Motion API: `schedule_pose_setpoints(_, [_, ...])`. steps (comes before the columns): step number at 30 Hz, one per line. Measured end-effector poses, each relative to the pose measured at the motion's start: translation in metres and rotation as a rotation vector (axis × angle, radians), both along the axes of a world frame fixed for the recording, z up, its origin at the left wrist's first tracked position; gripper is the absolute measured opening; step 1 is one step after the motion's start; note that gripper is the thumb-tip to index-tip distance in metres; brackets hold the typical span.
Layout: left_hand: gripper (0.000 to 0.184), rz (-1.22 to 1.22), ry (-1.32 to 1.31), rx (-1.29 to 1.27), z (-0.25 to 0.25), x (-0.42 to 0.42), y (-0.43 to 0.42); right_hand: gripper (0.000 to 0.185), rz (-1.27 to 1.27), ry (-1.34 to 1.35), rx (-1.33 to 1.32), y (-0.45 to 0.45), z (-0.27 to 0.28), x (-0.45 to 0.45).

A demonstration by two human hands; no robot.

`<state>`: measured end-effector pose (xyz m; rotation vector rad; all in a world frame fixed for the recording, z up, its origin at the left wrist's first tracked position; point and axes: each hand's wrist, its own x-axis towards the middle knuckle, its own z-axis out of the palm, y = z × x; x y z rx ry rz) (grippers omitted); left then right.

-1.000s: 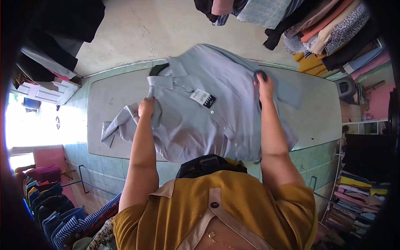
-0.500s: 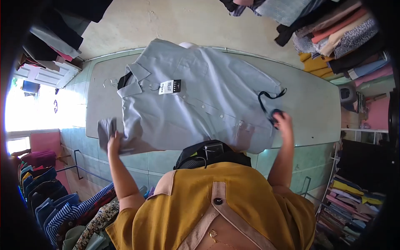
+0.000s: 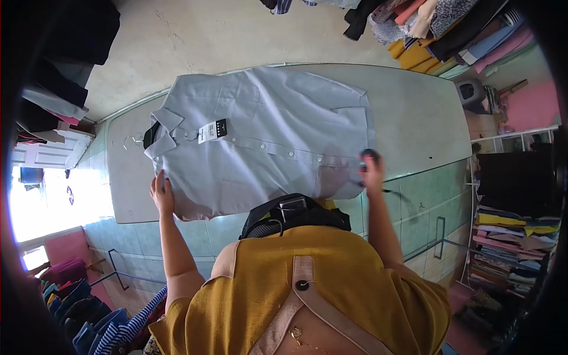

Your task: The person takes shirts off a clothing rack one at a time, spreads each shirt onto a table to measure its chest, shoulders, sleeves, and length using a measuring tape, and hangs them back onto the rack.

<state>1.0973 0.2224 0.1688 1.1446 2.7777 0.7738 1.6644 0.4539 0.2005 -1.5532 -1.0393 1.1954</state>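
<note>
A light grey button-up shirt (image 3: pixel 266 118) lies front up across the table, collar to the left. At its neck is a dark hanger (image 3: pixel 152 135) with a metal hook, and a white-and-black paper tag (image 3: pixel 212 131) rests on the chest. My left hand (image 3: pixel 161 192) touches the shirt's left edge below the collar, fingers stretched out. Near the hem at the right, my right hand (image 3: pixel 371 174) is closed around a small dark round thing (image 3: pixel 370 156) with a black strap. Motion blurs that hand, and the round thing's exact kind is unclear.
The shirt rests on a pale table (image 3: pixel 420 118) with rounded ends. Folded clothes (image 3: pixel 438 23) are stacked at the upper right, and more fabric piles (image 3: pixel 509 236) fill shelves at the right. Hanging clothes (image 3: pixel 89 313) stand at the lower left; a metal rail (image 3: pixel 441 236) is at the right.
My left hand has let go of the sleeve cuff and now lies against the shirt's edge. My right hand still holds the round thing, its strap now trailing downward. The view has shifted.
</note>
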Motion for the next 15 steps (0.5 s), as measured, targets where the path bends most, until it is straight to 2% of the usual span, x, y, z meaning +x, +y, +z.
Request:
schedule_pose_setpoints(2, [0.038, 0.023, 0.1, -0.075, 0.0, 0.009, 0.011, 0.023, -0.079, 0.101, 0.108, -0.005, -0.039, -0.046])
schedule_pose_setpoints(3, [0.038, 0.035, 0.016, 0.027, -0.007, 0.004, 0.008, 0.023, -0.075, 0.103, 0.113, -0.001, -0.042, -0.053])
schedule_pose_setpoints(5, [0.039, 0.053, -0.061, 0.129, -0.019, 0.002, 0.009, 0.024, 0.001, -0.212, 0.291, 0.017, -0.045, -0.064])
schedule_pose_setpoints(7, [0.038, 0.144, -0.127, 0.159, -0.025, 0.006, 0.008, 0.027, 0.071, -0.372, 0.3, 0.06, -0.048, -0.062])
schedule_pose_setpoints(9, [0.041, 0.188, -0.146, 0.182, -0.031, 0.026, 0.012, 0.029, 0.088, -0.409, 0.382, 0.111, -0.054, -0.062])
schedule_pose_setpoints(11, [0.043, 0.257, -0.024, 0.157, -0.054, 0.038, 0.018, 0.029, 0.08, -0.312, 0.324, 0.15, -0.042, -0.061])
schedule_pose_setpoints(15, [0.045, 0.301, -0.002, 0.094, -0.029, 0.074, 0.022, 0.032, -0.097, -0.43, 0.166, 0.176, -0.027, -0.013])
